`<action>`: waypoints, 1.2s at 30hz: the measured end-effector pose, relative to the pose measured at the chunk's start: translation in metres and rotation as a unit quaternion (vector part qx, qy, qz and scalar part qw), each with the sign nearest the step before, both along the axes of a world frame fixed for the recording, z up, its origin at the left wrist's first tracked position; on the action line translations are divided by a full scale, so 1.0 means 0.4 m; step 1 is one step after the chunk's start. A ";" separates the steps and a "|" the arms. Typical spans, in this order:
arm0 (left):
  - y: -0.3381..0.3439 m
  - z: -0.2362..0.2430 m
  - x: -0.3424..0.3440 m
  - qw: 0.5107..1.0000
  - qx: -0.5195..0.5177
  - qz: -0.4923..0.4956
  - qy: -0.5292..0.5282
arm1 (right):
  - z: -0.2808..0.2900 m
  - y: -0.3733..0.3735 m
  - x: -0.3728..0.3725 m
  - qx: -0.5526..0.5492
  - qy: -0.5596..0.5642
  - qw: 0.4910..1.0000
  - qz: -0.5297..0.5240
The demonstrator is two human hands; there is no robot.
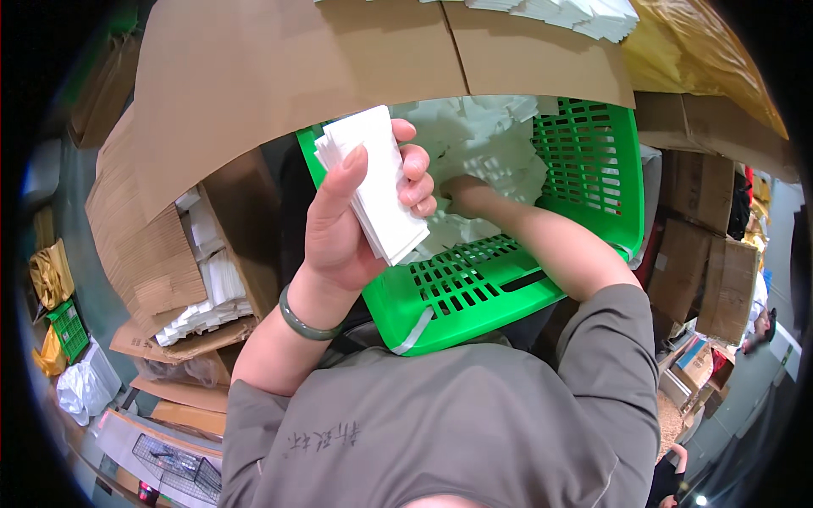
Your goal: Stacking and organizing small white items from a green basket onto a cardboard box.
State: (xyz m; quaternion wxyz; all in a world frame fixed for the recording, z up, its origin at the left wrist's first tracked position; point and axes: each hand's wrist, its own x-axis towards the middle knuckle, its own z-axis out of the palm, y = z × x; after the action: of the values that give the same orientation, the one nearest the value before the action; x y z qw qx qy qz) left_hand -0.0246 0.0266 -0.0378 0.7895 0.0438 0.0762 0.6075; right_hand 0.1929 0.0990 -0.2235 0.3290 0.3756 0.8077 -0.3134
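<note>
A thin stack of white paper slips (pixel 379 182) is gripped in my left hand (pixel 329 224), thumb on one side and fingers curled round the other. That hand is raised over the near left part of a green plastic basket (pixel 633 182). Loose white slips (pixel 495 127) lie heaped inside the basket. My right hand (pixel 464 196) reaches down into it among these slips. Shadow and the angle hide its fingers, so I cannot make out what it holds, if anything. A grey-green bangle (pixel 306 325) circles my left wrist.
A large cardboard sheet (pixel 296 68) spans the far side, with more white slips (pixel 576 15) on top. At left stands an open carton (pixel 254 203) with stacked white paper. Yellow plastic (pixel 699 55) and cardboard boxes (pixel 699 190) are at right; another person (pixel 669 478) shows lower right.
</note>
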 end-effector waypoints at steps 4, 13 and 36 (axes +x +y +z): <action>0.003 0.011 0.004 0.999 -0.011 0.024 0.037 | 0.176 0.110 -0.026 -0.088 0.052 0.992 -0.070; -0.003 0.030 0.014 0.990 -0.037 0.021 0.137 | 0.526 0.055 0.018 -0.326 0.479 0.707 -0.406; 0.004 0.019 0.014 0.995 -0.023 -0.002 0.101 | 0.150 0.130 0.175 0.116 -0.021 0.984 -0.136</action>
State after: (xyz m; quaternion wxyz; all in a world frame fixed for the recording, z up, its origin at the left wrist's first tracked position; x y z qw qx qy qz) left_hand -0.0190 0.0281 -0.0302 0.7794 0.0875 0.1695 0.5968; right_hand 0.2630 0.1511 -0.1637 0.2543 0.5243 0.7727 -0.2518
